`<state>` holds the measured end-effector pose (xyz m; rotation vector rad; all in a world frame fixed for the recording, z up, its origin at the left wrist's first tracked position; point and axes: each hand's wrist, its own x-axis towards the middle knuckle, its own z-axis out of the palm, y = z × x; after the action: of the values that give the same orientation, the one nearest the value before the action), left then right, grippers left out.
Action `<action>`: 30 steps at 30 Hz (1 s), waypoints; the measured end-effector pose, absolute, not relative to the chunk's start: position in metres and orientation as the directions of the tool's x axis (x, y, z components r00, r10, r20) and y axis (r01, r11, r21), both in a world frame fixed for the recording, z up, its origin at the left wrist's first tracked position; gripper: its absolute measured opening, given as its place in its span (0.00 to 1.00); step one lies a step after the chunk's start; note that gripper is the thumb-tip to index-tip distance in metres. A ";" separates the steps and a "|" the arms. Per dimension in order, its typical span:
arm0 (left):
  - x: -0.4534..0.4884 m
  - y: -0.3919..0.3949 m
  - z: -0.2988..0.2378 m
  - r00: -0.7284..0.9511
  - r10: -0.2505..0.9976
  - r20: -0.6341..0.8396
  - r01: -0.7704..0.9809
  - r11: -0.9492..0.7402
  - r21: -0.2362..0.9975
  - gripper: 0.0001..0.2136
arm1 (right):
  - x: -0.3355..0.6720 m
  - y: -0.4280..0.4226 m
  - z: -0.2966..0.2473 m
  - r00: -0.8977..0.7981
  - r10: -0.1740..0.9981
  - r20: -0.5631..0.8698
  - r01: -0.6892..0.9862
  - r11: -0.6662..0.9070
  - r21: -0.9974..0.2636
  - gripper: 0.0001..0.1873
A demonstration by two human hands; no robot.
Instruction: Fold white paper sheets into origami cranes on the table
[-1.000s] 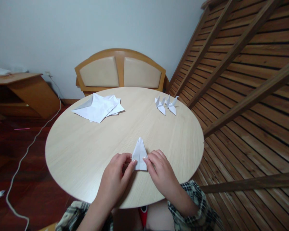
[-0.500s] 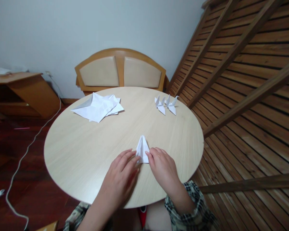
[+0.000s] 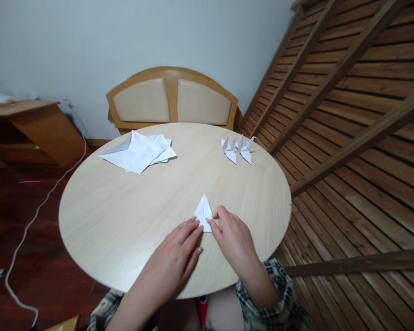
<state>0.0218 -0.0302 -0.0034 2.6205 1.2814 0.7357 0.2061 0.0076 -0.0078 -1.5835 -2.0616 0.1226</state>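
Observation:
A small piece of folded white paper (image 3: 204, 209) lies near the front of the round table, its pointed tip facing away from me and a crease down its middle. My left hand (image 3: 177, 248) rests with its fingers stretched out, the fingertips on the paper's lower left edge. On the other side, my right hand (image 3: 232, 236) pinches the right edge, thumb on top and index finger curled beside it. Farther back on the right stand two folded paper cranes (image 3: 229, 149).
Several creased white paper sheets (image 3: 140, 149) lie stacked at the table's back left. The pale round table (image 3: 124, 216) meets a padded headboard (image 3: 141, 101) behind it. Wooden slats (image 3: 348, 161) rise along the right side. A white cable (image 3: 37, 214) runs across the floor at left.
The paper's front now looks flatter, with its upper layers lying smooth. My left fingers have come down flat along its lower left edge, and my right index finger has lifted and curled at the right edge.

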 end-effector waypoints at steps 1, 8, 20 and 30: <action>0.022 -0.030 -0.003 0.521 0.774 0.359 0.706 -0.627 0.329 0.18 | 0.207 0.008 -0.007 -0.176 0.922 0.345 0.862 0.313 -0.399 0.07; 0.022 -0.030 -0.002 0.515 0.775 0.367 0.696 -0.628 0.348 0.18 | 0.216 0.003 -0.005 -0.215 0.922 0.324 0.793 0.358 -0.493 0.07; 0.020 -0.029 -0.003 0.516 0.767 0.382 0.668 -0.639 0.382 0.18 | 0.219 -0.004 -0.007 -0.244 0.924 0.295 0.729 0.375 -0.572 0.14; 0.019 -0.030 -0.001 0.531 0.768 0.359 0.704 -0.635 0.318 0.16 | 0.224 0.005 -0.004 -0.250 0.940 0.232 0.714 0.341 -0.612 0.10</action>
<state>0.0187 -0.0301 -0.0008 2.6286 1.2711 0.7178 0.2244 0.0046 -0.0044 -1.4406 -2.0445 0.5223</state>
